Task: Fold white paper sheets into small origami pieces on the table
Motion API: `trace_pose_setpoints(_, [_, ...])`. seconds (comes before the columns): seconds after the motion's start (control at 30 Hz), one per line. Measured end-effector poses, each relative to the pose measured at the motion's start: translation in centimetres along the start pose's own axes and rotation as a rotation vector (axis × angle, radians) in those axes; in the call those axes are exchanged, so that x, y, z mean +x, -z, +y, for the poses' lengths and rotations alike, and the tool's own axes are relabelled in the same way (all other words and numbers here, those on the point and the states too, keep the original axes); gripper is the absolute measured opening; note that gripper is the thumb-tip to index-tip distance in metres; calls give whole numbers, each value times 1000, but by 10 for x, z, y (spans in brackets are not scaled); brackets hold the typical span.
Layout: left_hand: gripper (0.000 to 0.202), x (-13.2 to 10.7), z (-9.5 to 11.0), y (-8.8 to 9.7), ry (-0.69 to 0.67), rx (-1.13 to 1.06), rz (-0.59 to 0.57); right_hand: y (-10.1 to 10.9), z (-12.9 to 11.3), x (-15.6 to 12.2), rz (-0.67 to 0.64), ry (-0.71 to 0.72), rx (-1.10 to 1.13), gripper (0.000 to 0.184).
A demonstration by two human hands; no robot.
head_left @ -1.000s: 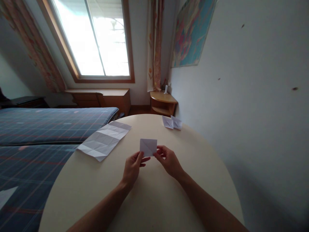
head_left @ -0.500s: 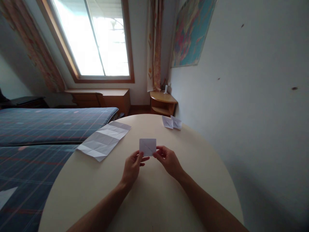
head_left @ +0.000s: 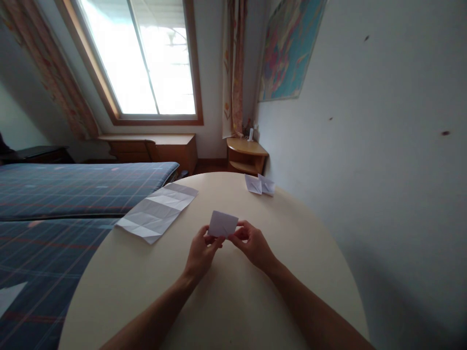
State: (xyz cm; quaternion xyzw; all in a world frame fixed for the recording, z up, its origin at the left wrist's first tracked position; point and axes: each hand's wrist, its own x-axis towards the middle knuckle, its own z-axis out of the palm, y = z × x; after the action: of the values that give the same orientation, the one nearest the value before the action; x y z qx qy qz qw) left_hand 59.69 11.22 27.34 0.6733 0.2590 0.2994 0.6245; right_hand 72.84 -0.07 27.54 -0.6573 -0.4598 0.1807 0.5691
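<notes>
A small folded paper, white and nearly rectangular with a slanting crease, is held up over the middle of the round table. My left hand pinches its lower left edge, thumb in front. My right hand grips the lower right part between thumb and fingers. The fingers behind the paper are partly hidden. Beyond my hands, two small folded paper pieces stand side by side near the table's far edge. A larger creased sheet lies at the left edge, its fold lines showing.
A bed with a plaid cover adjoins the table's left side, and a scrap of white paper rests on it. The wall runs along the right. A wooden corner shelf and a desk stand beyond.
The folded paper has tilted clockwise. My left thumb has slid right along its lower edge, closer to my right thumb. The other papers have stayed where they were.
</notes>
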Motion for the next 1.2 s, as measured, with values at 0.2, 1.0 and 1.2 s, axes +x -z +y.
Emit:
trace_pose_setpoints(0.2, [35,0,-1,1,-10,81,-71,6,2,2,101,27,-12,39])
trace_pose_setpoints(1.0, [23,-1,-9,4,-268,230,-12,17,-5,2,93,331,-331,13])
trace_pose_setpoints(1.2, [25,-1,-7,5,-285,236,-9,16,-5,2,104,347,-327,14])
